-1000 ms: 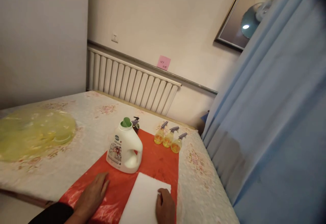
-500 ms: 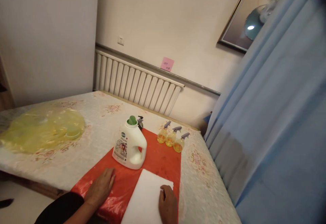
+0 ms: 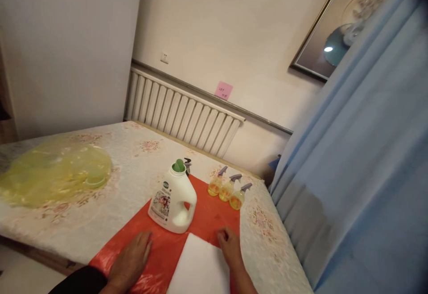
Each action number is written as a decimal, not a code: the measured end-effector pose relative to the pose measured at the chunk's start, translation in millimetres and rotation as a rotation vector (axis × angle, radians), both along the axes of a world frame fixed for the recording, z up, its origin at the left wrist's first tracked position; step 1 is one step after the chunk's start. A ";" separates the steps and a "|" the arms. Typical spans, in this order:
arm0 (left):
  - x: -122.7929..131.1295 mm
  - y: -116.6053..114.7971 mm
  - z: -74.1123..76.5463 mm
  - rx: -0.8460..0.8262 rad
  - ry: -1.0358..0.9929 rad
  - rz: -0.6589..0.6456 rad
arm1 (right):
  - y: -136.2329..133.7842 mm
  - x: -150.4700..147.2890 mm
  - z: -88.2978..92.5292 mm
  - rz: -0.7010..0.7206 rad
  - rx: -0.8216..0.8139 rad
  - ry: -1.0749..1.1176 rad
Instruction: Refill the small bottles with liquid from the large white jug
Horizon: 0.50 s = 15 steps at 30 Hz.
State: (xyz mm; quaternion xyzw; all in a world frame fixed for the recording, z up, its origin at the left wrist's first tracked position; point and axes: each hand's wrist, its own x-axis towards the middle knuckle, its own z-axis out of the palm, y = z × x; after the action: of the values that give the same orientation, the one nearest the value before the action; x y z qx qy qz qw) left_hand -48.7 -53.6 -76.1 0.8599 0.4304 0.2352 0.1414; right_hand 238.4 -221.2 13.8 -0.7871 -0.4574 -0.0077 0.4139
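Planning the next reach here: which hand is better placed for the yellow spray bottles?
Probably the right hand: it is nearer the yellow spray bottles, across a stretch of red sheet. The left hand is farther away, with the white jug standing roughly in between.

My left hand is lying over the mat, left of the slab, while my right hand is reaching over the slab's far right corner. The jug is standing on the mat just behind the slab, and one spray bottle is showing behind it. Three more bottles are standing in a row at the mat's far right edge. The mat is lying on the tablecloth, with the bag resting well to the left. Beyond, the radiator is running along the wall; the curtain is hanging at right.
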 end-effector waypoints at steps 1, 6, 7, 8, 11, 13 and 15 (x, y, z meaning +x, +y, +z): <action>0.0 -0.1 -0.3 0.000 -0.010 0.003 | 13.1 3.6 10.5 0.027 0.010 -0.017; -0.3 0.9 -3.4 -0.013 -0.057 0.016 | 89.2 11.2 62.3 0.137 0.063 -0.142; -0.4 1.4 -4.9 -0.011 -0.061 0.017 | 104.3 10.7 70.9 0.157 0.072 -0.176; -0.5 1.9 -6.7 -0.006 -0.064 0.021 | 118.7 9.5 78.8 0.183 0.079 -0.213; -0.4 3.3 -13.6 0.000 -0.075 0.044 | 156.9 2.5 97.4 0.268 0.092 -0.331; -0.2 3.9 -18.3 -0.011 -0.085 0.049 | 178.2 -3.8 106.7 0.324 0.086 -0.407; -0.1 4.3 -21.6 -0.020 -0.096 0.051 | 197.2 -9.9 114.0 0.369 0.067 -0.468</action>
State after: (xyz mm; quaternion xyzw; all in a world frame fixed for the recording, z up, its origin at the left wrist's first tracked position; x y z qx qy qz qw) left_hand -48.9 -49.3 -97.7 0.8348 0.4474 0.2754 0.1646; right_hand 228.5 -24.0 127.8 -0.6534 -0.6752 -0.1287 0.3173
